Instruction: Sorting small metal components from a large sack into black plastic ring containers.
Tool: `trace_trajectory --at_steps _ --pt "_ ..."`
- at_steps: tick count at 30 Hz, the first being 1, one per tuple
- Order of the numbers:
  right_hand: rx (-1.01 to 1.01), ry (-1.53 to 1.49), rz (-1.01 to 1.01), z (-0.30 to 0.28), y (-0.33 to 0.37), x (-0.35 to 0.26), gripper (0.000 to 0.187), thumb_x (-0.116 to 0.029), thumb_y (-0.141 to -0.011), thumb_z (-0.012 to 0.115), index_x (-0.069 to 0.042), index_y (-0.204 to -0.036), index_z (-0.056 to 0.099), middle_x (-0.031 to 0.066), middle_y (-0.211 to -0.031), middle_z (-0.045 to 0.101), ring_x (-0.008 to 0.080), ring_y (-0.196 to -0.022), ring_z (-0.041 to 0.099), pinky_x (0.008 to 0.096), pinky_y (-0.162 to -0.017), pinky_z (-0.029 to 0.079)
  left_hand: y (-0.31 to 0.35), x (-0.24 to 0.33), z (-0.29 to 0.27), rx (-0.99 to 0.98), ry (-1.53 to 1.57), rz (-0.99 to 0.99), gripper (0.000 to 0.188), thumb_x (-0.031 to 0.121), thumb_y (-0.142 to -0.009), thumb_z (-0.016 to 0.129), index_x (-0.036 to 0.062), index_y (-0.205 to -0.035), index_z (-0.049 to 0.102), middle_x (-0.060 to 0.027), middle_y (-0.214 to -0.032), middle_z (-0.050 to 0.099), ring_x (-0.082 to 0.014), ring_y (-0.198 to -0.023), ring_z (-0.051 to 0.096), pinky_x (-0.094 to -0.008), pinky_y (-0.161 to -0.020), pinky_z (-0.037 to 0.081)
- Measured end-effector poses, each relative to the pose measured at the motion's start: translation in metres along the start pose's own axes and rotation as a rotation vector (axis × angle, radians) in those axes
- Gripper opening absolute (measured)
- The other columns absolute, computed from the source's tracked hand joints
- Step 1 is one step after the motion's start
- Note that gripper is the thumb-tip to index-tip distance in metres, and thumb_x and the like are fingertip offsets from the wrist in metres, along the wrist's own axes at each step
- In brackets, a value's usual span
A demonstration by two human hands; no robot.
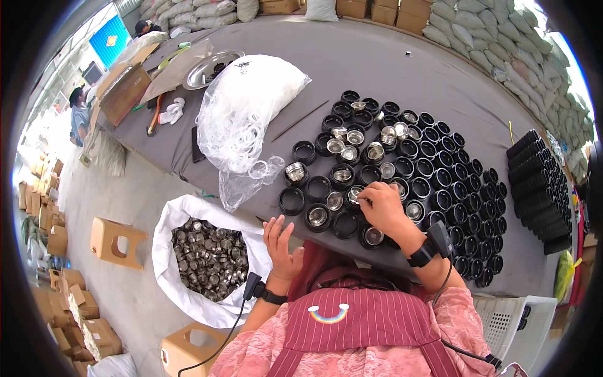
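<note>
My right hand (382, 206) reaches over the grey-covered table, its fingers pinched at the rim of a small silver metal cup (353, 192) among the black rings. Part of that cup is hidden by my fingertips. Around it stand many round black rings (319, 188), some with silver cups sitting in them and others hollow. My left hand (284, 250) is held in the air off the table's near edge, fingers apart and nothing in it. Beside it, a white sack (168, 251) on the floor is filled with loose silver cups (210, 259).
Left of the rings lies a clear plastic bag of white rings (242, 113), near a thin rod (300, 120). Stacked black rings (541, 188) stand at the right. A metal tray (204, 70), a white glove (172, 110) and tan stools (119, 242) are at the left.
</note>
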State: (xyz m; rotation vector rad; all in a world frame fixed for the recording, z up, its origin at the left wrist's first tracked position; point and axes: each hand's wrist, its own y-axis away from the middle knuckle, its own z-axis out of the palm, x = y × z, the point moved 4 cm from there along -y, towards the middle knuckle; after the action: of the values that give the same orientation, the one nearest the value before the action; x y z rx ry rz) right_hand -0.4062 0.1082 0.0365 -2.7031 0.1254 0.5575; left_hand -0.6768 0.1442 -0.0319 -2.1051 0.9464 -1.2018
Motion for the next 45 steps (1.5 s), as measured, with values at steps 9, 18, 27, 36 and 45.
trace_trajectory --at_steps 9,18,27,36,45 --pt "0.067 -0.081 -0.302 -0.02 0.022 -0.033 0.006 -0.011 -0.077 0.074 -0.01 -0.081 0.069 0.0026 -0.092 0.068 0.0234 -0.089 0.063 0.0382 -0.079 0.044 0.009 -0.001 0.007 -0.067 0.046 -0.021 0.049 0.039 -0.096 0.052 0.0038 -0.13 0.056 -0.0213 -0.142 0.049 -0.042 -0.135 0.04 -0.0581 -0.116 0.023" --pt "0.242 0.1 -0.122 -0.026 -0.039 0.019 0.014 -0.009 -0.079 0.068 -0.01 -0.093 0.071 0.0098 -0.1 0.068 0.0308 -0.092 0.064 0.0431 -0.079 0.049 0.009 -0.002 -0.007 -0.066 0.011 -0.009 0.048 0.035 -0.094 0.056 0.004 -0.13 0.056 -0.0214 -0.143 0.048 -0.0433 -0.134 0.04 -0.0592 -0.115 0.025" --pt "-0.031 0.4 -0.146 -0.012 -0.064 0.084 0.018 -0.006 -0.08 0.063 -0.007 -0.095 0.073 0.0155 -0.122 0.062 0.0343 -0.112 0.058 0.0457 -0.094 0.045 0.007 0.015 -0.001 -0.063 0.037 -0.019 0.048 0.033 -0.093 0.06 0.0062 -0.133 0.055 -0.019 -0.143 0.048 -0.0406 -0.133 0.043 -0.0556 -0.115 0.029" --pt "0.051 0.076 -0.054 -0.031 -0.061 0.107 0.011 -0.007 -0.082 0.066 -0.004 -0.091 0.072 0.0143 -0.101 0.068 0.0365 -0.099 0.064 0.0433 -0.085 0.051 0.014 0.004 0.007 -0.092 0.071 -0.035 0.048 0.031 -0.092 0.061 0.0057 -0.132 0.055 -0.0197 -0.141 0.05 -0.0411 -0.133 0.043 -0.0561 -0.114 0.029" --pt "0.044 0.047 -0.202 -0.037 -0.03 0.044 0.01 -0.012 -0.08 0.071 -0.011 -0.089 0.075 0.0015 -0.095 0.073 0.0229 -0.092 0.063 0.0383 -0.084 0.047 0.019 -0.003 0.008 -0.102 0.027 -0.055 0.046 0.033 -0.095 0.055 0.0035 -0.13 0.056 -0.0223 -0.141 0.05 -0.0434 -0.132 0.043 -0.0572 -0.113 0.029"
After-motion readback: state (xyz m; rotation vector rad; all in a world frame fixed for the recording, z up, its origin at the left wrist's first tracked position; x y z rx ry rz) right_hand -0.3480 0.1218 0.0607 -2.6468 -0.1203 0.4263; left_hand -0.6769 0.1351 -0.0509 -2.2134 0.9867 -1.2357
